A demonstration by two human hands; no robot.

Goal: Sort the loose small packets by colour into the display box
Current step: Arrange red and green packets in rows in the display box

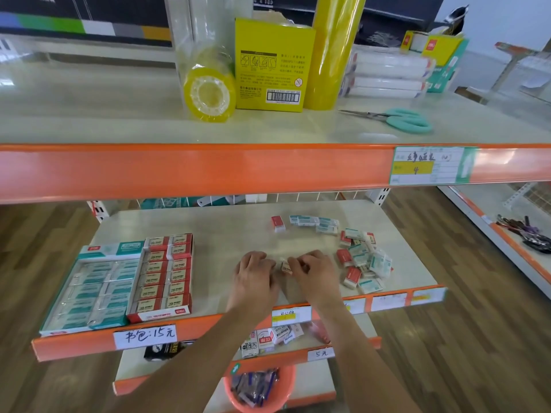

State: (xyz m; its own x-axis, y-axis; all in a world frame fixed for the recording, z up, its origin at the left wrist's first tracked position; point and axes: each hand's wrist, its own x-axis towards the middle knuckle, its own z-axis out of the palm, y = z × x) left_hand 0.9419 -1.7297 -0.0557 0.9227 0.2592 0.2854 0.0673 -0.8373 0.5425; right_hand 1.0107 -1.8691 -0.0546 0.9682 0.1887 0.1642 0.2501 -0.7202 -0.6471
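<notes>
Two display boxes stand at the shelf's left: a teal one (89,293) filled with teal packets and a red one (165,278) filled with red packets. A loose pile of red and teal packets (362,260) lies at the right. One red packet (278,224) and a row of teal packets (314,223) lie further back. My left hand (253,274) and my right hand (313,271) meet at mid-shelf. A small packet (285,266) is pinched between their fingertips. Its colour is hard to tell.
An upper shelf with an orange edge (208,171) overhangs the work shelf; it carries yellow tape rolls (208,93), a yellow box (272,67) and teal scissors (408,120). Lower shelves hold small boxes (268,338) and an orange bowl (259,389). Another shelf unit stands at the right.
</notes>
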